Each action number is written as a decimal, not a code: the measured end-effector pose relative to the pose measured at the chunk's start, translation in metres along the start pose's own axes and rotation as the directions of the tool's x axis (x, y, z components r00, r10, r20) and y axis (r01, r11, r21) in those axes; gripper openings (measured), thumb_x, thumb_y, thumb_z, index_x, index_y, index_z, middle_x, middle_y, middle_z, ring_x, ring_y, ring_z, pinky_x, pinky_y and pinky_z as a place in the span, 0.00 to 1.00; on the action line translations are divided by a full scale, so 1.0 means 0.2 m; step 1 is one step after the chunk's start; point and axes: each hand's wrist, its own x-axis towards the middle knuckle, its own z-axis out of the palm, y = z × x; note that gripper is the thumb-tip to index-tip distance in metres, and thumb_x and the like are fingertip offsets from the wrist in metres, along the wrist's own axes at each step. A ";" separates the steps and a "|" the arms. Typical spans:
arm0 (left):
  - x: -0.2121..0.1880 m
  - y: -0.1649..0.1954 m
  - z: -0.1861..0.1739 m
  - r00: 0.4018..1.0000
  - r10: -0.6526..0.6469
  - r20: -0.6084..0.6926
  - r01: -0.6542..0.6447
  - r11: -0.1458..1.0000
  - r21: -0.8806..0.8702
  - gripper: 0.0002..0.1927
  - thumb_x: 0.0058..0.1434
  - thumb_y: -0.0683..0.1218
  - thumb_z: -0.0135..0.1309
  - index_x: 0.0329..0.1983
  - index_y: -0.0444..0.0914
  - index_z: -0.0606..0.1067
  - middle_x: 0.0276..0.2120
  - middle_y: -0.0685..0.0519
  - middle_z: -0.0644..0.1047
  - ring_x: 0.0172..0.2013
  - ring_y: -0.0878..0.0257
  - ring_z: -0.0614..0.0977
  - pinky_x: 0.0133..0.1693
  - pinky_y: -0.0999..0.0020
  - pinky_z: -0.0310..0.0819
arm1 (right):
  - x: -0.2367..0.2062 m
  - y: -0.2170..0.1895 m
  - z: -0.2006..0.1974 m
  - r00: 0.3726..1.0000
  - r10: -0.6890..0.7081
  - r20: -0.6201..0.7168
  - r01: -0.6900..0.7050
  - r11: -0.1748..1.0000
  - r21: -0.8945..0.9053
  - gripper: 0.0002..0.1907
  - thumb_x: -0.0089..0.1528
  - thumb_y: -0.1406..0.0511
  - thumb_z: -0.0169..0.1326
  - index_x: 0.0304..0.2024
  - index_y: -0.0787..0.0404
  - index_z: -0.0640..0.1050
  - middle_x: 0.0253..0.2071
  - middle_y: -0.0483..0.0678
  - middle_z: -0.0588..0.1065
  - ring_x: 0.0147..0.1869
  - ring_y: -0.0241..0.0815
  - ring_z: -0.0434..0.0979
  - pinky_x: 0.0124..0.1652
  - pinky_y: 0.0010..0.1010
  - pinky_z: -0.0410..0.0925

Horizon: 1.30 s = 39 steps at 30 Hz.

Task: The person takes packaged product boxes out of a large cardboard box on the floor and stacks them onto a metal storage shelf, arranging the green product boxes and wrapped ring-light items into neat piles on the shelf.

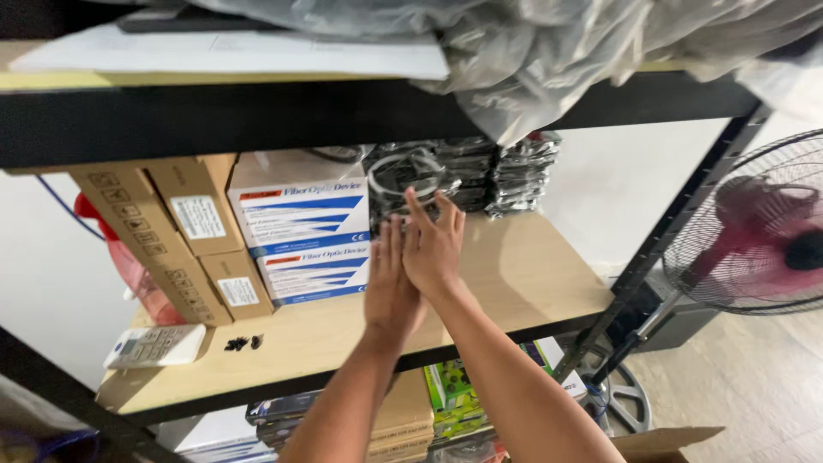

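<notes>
My left hand (390, 279) and my right hand (433, 240) reach side by side over a wooden shelf board (531, 274), fingers stretched out flat. The fingertips of my right hand touch a stack of clear plastic bags holding coiled cables (411, 180) at the back of the shelf. My left hand sits just in front of two stacked white and blue boxes (304, 227) and holds nothing. A taller pile of similar bagged items (519, 176) stands to the right of the cables.
Brown cardboard boxes (167, 231) lean at the left. A white remote control (156, 345) and small black screws (243, 343) lie near the front edge. Crumpled plastic sheeting (549, 51) hangs off the upper shelf. A standing fan (754, 227) is at the right. Boxes (454, 390) fill the shelf below.
</notes>
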 end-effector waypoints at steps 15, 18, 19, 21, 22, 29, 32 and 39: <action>0.25 -0.02 -0.33 0.998 -0.050 -0.037 0.045 0.991 -0.123 0.41 0.59 0.39 0.49 0.70 0.17 0.47 0.74 0.27 0.39 0.75 0.37 0.44 0.71 0.59 0.44 | 0.23 0.12 -0.06 0.984 0.171 0.052 -0.175 0.983 0.064 0.30 0.56 0.65 0.65 0.61 0.49 0.76 0.65 0.56 0.65 0.62 0.57 0.72 0.56 0.42 0.69; 0.25 -0.02 -0.34 0.990 -0.113 0.082 0.124 0.981 -0.146 0.43 0.59 0.40 0.49 0.72 0.18 0.45 0.75 0.29 0.39 0.75 0.39 0.42 0.71 0.60 0.40 | 0.24 0.08 -0.09 0.971 0.228 0.068 -0.231 0.972 0.038 0.26 0.55 0.64 0.66 0.57 0.48 0.80 0.59 0.52 0.68 0.57 0.52 0.75 0.53 0.39 0.71; 0.24 -0.02 -0.34 0.980 -0.136 0.144 0.157 0.977 -0.144 0.44 0.59 0.41 0.49 0.72 0.18 0.44 0.74 0.29 0.38 0.75 0.39 0.41 0.71 0.59 0.39 | 0.24 0.07 -0.09 0.967 0.247 0.063 -0.250 0.968 0.031 0.24 0.54 0.62 0.67 0.54 0.47 0.82 0.57 0.51 0.69 0.55 0.51 0.77 0.52 0.38 0.71; 0.24 -0.03 -0.34 0.971 -0.101 0.219 0.125 0.987 -0.099 0.43 0.62 0.44 0.48 0.73 0.18 0.44 0.74 0.27 0.38 0.75 0.39 0.41 0.72 0.58 0.38 | 0.25 0.07 -0.09 0.971 0.234 0.046 -0.235 0.971 0.036 0.21 0.55 0.62 0.67 0.53 0.47 0.83 0.55 0.48 0.71 0.54 0.49 0.78 0.51 0.37 0.73; 0.25 -0.03 -0.34 0.963 -0.085 0.254 0.107 0.991 -0.074 0.43 0.63 0.46 0.47 0.73 0.18 0.43 0.74 0.26 0.38 0.75 0.39 0.40 0.73 0.57 0.37 | 0.26 0.07 -0.09 0.979 0.199 0.034 -0.200 0.979 0.048 0.20 0.58 0.62 0.65 0.54 0.48 0.83 0.56 0.47 0.72 0.56 0.49 0.79 0.51 0.37 0.73; 0.25 -0.06 -0.29 0.929 -0.044 0.369 -0.009 0.990 0.140 0.39 0.65 0.44 0.43 0.77 0.33 0.44 0.74 0.28 0.33 0.75 0.39 0.38 0.72 0.56 0.36 | 0.27 0.11 -0.07 0.964 0.070 0.255 -0.061 0.997 -0.044 0.31 0.63 0.66 0.60 0.69 0.47 0.70 0.76 0.53 0.56 0.66 0.59 0.73 0.53 0.43 0.73; 0.21 -0.06 -0.25 0.925 -0.038 0.378 -0.005 0.994 0.113 0.38 0.62 0.39 0.46 0.76 0.45 0.52 0.76 0.36 0.32 0.75 0.41 0.38 0.71 0.57 0.42 | 0.22 0.10 -0.12 0.976 0.034 0.216 -0.045 0.998 0.048 0.55 0.54 0.68 0.66 0.75 0.49 0.48 0.75 0.67 0.37 0.67 0.72 0.63 0.46 0.48 0.73; 0.22 -0.04 -0.15 0.926 -0.143 0.350 0.157 0.988 -0.009 0.39 0.57 0.36 0.53 0.73 0.47 0.62 0.78 0.42 0.36 0.77 0.46 0.39 0.69 0.61 0.53 | 0.22 0.15 -0.18 0.816 0.144 0.559 -0.142 0.989 -0.049 0.58 0.57 0.71 0.61 0.78 0.37 0.42 0.82 0.50 0.36 0.54 0.65 0.78 0.42 0.47 0.75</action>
